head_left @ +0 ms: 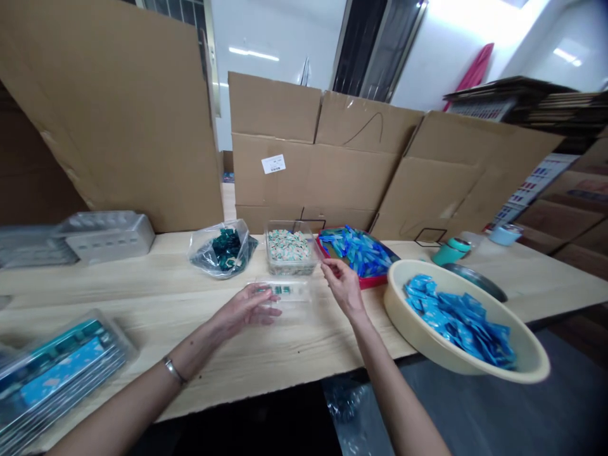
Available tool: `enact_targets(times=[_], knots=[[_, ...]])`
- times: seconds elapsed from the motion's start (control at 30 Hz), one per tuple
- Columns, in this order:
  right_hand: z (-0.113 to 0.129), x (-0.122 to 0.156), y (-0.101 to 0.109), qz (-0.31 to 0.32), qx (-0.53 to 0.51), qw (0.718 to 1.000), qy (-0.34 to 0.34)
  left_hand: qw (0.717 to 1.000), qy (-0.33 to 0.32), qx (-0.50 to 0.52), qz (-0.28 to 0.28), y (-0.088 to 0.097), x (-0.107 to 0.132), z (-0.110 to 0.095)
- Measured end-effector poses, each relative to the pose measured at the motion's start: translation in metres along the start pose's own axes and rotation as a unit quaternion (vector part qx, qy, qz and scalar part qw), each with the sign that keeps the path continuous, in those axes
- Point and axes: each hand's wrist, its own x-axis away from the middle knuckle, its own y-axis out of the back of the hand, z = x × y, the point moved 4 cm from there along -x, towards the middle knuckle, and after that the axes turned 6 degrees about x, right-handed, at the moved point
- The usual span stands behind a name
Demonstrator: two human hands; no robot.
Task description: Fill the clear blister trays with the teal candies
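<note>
My left grip rests half open against a light, flimsy clear plastic tray on the counter, best held by its rim; whether my pinched right grip holds anything, I cannot tell.

Smooth, matt wood-look surface; on it, clear glossy plastic tray and cream plastic basin; behind it, rough brown cardboard.

Big cardboard boxes wall off the back of the desk, and there's a clear plastic bag of dark green pieces out there! Over on the right, a cream basin sits tilted, heaped with blue sachets, near a teal flask. Far left, grey moulded trays, probably plastic, blurred.
</note>
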Motion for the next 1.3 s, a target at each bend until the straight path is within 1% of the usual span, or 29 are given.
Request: enact_targets(times=[0.03, 0.1, 0.17, 0.23, 0.3, 0.37, 0.43, 0.53, 0.6, 0.73, 0.93, 1.03, 1.17, 1.23, 1.3], knots=[[0.001, -0.016, -0.004, 0.023, 0.026, 0.999, 0.040, 1.000, 0.006, 0.001, 0.002, 0.003, -0.002, 0.001], [0.002, -0.047, -0.019, 0.074, 0.081, 0.988, 0.111, 1.000, 0.012, 0.018, 0.015, 0.007, -0.005, 0.005], [-0.003, -0.078, -0.039, 0.122, 0.142, 0.971, 0.151, 0.998, 0.017, 0.045, 0.031, 0.011, -0.007, 0.013], [-0.011, -0.104, -0.061, 0.175, 0.192, 0.952, 0.161, 0.996, 0.024, 0.066, 0.047, 0.016, -0.007, 0.020], [-0.021, -0.123, -0.082, 0.246, 0.208, 0.933, 0.158, 0.995, 0.025, 0.079, 0.061, 0.019, -0.007, 0.025], [-0.028, -0.135, -0.100, 0.315, 0.200, 0.916, 0.151, 0.993, 0.028, 0.088, 0.071, 0.020, -0.007, 0.028], [-0.032, -0.142, -0.114, 0.361, 0.191, 0.902, 0.141, 0.992, 0.040, 0.097, 0.072, 0.021, -0.009, 0.030], [-0.035, -0.146, -0.129, 0.398, 0.182, 0.891, 0.125, 0.990, 0.059, 0.112, 0.061, 0.021, -0.011, 0.031], [-0.035, -0.145, -0.136, 0.421, 0.171, 0.882, 0.127, 0.989, 0.066, 0.123, 0.047, 0.022, -0.011, 0.030], [-0.028, -0.138, -0.147, 0.480, 0.150, 0.849, 0.159, 0.986, 0.085, 0.138, 0.025, 0.025, -0.011, 0.029], [-0.009, -0.122, -0.156, 0.533, 0.115, 0.816, 0.192, 0.983, 0.106, 0.148, 0.018, 0.026, -0.012, 0.030], [-0.002, -0.112, -0.158, 0.535, 0.147, 0.802, 0.222, 0.982, 0.113, 0.150, 0.014, 0.026, -0.013, 0.032], [0.000, -0.109, -0.158, 0.494, 0.185, 0.813, 0.248, 0.982, 0.114, 0.150, 0.022, 0.027, -0.013, 0.035], [-0.001, -0.109, -0.158, 0.492, 0.180, 0.814, 0.251, 0.982, 0.115, 0.150, 0.027, 0.028, -0.013, 0.036], [-0.003, -0.110, -0.157, 0.505, 0.171, 0.810, 0.244, 0.981, 0.114, 0.152, 0.030, 0.028, -0.013, 0.037]])
